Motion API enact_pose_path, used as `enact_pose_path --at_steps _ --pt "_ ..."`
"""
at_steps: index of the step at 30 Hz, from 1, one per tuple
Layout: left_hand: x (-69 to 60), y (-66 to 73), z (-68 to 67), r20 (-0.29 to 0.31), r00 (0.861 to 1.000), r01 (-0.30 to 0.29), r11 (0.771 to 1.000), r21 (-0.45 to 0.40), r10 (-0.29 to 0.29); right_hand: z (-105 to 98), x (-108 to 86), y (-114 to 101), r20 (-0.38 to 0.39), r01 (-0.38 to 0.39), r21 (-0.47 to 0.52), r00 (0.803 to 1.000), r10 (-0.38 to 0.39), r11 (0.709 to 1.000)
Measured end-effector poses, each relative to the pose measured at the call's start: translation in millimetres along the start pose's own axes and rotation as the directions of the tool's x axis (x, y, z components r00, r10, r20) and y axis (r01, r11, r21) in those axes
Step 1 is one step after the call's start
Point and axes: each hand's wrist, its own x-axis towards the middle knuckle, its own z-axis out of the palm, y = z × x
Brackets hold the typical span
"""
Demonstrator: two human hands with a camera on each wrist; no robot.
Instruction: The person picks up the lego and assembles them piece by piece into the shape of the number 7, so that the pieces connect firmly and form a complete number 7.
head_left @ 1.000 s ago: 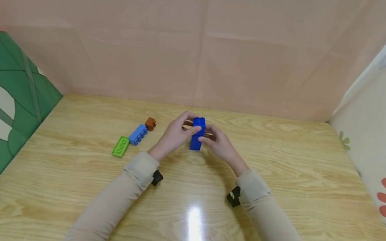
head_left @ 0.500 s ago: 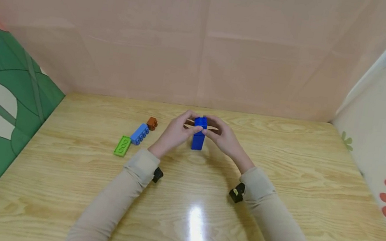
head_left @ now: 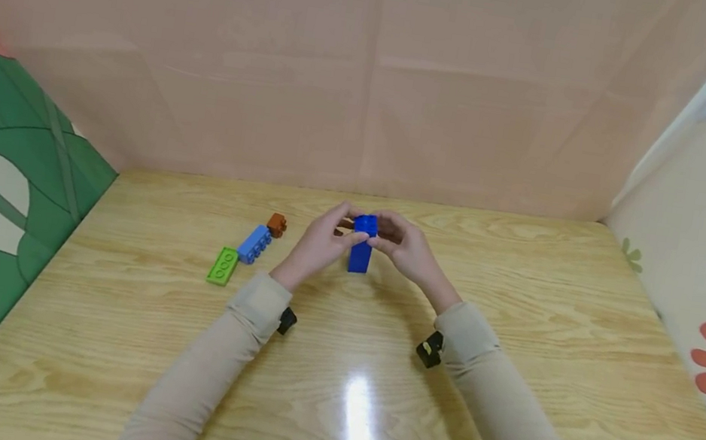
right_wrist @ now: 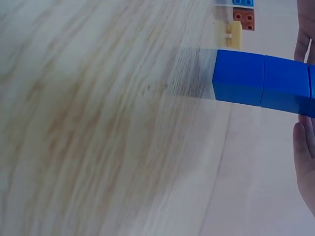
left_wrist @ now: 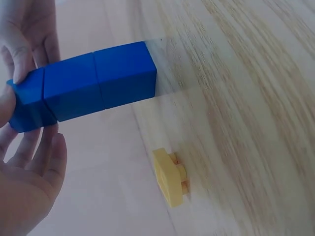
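A tower of blue blocks [head_left: 359,257] stands upright on the wooden table; three blocks show in the left wrist view [left_wrist: 76,88]. My left hand [head_left: 321,242] pinches the top block from the left, thumb in front and fingers behind. From the right, my right hand [head_left: 412,255] holds that same block, its thumb close to the left thumb. The right wrist view has the tower's lower blocks [right_wrist: 263,81] with part of each hand at the edge. A yellow brick [left_wrist: 169,177] lies left of the tower, hidden in the head view.
On the left of the table [head_left: 103,335], a green brick [head_left: 223,266], a light blue brick [head_left: 255,244] and an orange-brown brick [head_left: 277,225] lie in a slanting row. A pink cloth backdrop [head_left: 371,101] rises behind the table, with patterned panels at both sides.
My right hand has risen from lower on the tower to the top block, level with the left. The left hand keeps its hold, and the loose bricks lie as before.
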Motion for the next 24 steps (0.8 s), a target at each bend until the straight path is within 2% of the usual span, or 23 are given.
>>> enact_pose_path --at_steps 6,12,19,24 --pt "0.3 -1.9 -0.3 0.006 1.000 0.004 1.000 0.001 -0.004 1.9 1.1 0.8 -0.013 0.020 -0.001 1.000 -0.020 1.000" --pt "2.6 -1.5 0.8 0.015 1.000 -0.021 0.999 0.036 0.021 0.5 0.3 -1.3 -0.008 0.062 0.007 0.998 -0.062 0.998" --pt "0.8 -3.3 0.7 0.026 1.000 0.011 0.999 0.037 -0.012 0.4 0.1 0.1 0.027 0.136 -0.122 0.991 -0.134 0.983" --pt "0.2 -4.1 -1.2 0.020 0.999 0.027 0.999 0.026 -0.028 1.8 0.6 -2.8 0.029 0.141 -0.163 0.990 -0.138 0.976"
